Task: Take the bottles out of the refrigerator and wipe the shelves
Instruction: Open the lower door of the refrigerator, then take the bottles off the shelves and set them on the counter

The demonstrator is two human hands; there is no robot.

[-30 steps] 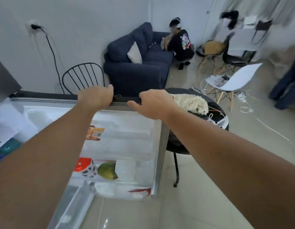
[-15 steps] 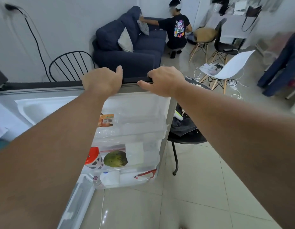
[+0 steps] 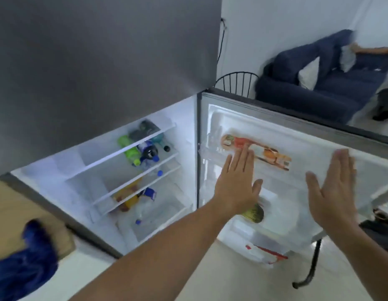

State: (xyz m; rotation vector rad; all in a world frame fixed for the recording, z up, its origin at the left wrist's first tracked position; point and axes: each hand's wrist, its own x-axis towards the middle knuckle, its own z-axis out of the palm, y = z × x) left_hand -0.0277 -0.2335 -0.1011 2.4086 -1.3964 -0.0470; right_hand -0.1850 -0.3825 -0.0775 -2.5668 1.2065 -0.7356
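A: What's nearest the refrigerator (image 3: 106,61), and what's hard to read?

B: Low at its left foot a blue cloth (image 3: 25,259) lies blurred and cut off by the edge. Both hands hang flat in front of the open door (image 3: 314,161), fingers spread, holding nothing: the left hand (image 3: 236,187) and the right hand (image 3: 334,192). I cannot tell whether they touch it.

A: Changed from half a second ago?

B: Then both gripped the door's top edge; now they are off it, and the view has swung to the shelves (image 3: 132,168).

A: And the bottles (image 3: 141,148)?

B: Lying on the shelves inside, green, dark and blue-capped, smeared by motion. Beyond the door a navy sofa (image 3: 332,83) shows.
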